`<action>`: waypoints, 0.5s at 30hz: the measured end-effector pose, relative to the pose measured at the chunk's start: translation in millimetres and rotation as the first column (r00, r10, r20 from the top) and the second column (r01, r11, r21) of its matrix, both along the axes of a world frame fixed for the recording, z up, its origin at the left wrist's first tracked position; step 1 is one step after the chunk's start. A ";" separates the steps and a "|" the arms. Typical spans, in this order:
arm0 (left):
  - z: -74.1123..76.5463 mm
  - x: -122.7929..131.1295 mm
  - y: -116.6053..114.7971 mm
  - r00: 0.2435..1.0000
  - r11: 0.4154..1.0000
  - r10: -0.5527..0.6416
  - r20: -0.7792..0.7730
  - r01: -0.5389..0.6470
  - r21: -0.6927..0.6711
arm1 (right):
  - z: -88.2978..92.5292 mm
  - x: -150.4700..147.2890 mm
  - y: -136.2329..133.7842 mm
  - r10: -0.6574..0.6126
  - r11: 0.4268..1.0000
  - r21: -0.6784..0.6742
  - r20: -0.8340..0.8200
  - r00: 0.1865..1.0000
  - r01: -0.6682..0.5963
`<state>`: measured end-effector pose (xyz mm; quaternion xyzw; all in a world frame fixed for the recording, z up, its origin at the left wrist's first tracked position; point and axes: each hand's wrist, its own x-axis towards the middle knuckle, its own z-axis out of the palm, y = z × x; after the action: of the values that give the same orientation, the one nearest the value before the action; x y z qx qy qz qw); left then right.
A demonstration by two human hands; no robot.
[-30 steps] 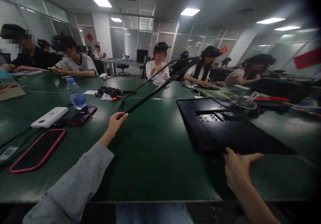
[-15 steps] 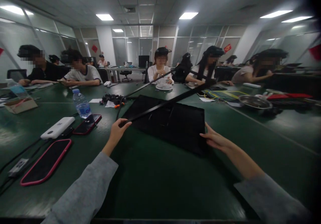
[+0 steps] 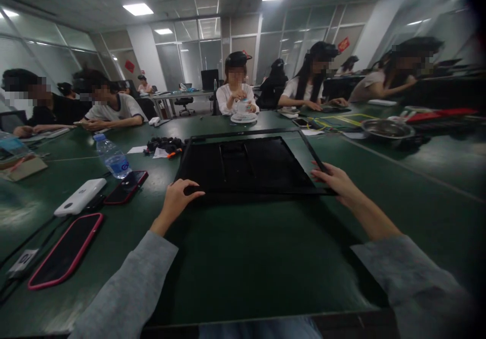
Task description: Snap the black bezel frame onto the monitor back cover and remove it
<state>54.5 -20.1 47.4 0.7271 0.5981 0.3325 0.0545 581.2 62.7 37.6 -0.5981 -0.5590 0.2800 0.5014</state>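
Observation:
A thin black rectangular frame (image 3: 316, 158) lies over a black flat panel (image 3: 266, 162) on the green table, its right end reaching past the panel. My left hand (image 3: 175, 200) pinches the frame's near left corner between thumb and fingers. At the near right corner, my right hand (image 3: 339, 181) has its fingers closed around the frame's bar. The panel shows two narrow lines near its middle. Whether the frame rests fully on the panel, I cannot tell.
Left of me are a red-edged phone (image 3: 66, 250), a white power bank (image 3: 80, 197) with cables, another phone (image 3: 126, 187) and a water bottle (image 3: 113, 157). A metal bowl (image 3: 387, 129) stands at the right. Several people sit around the table; one across handles a white fan (image 3: 243, 118).
The frame, tilted up before, has come down level over the panel. My right hand has shifted from the panel's edge to the frame. The panel now lies straighter before me.

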 end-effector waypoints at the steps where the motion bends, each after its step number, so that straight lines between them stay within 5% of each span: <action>1: 1.9 -1.7 -0.5 1.000 1.000 -0.003 -0.019 0.002 -0.025 | -4.6 -0.6 3.3 -0.051 0.997 0.064 0.132 0.990 0.043; 6: 9.7 -5.4 -5.4 0.986 0.988 -0.050 -0.156 0.026 -0.151 | -22.6 -6.8 18.6 -0.213 0.957 0.283 0.516 0.829 0.070; 12: 8.3 -4.0 -6.3 0.976 0.978 -0.122 -0.178 0.088 -0.190 | -32.4 -12.3 21.8 -0.298 0.929 0.352 0.542 0.786 0.109; 15: 6.1 -5.0 -3.6 0.983 0.989 -0.050 -0.179 0.024 -0.143 | -36.4 -12.0 23.5 -0.239 0.954 0.285 0.526 0.816 0.096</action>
<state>49.5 -23.7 53.5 0.7597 0.6090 0.2207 0.0569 569.2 86.2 1.2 -0.6340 -0.6551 -0.0223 0.4102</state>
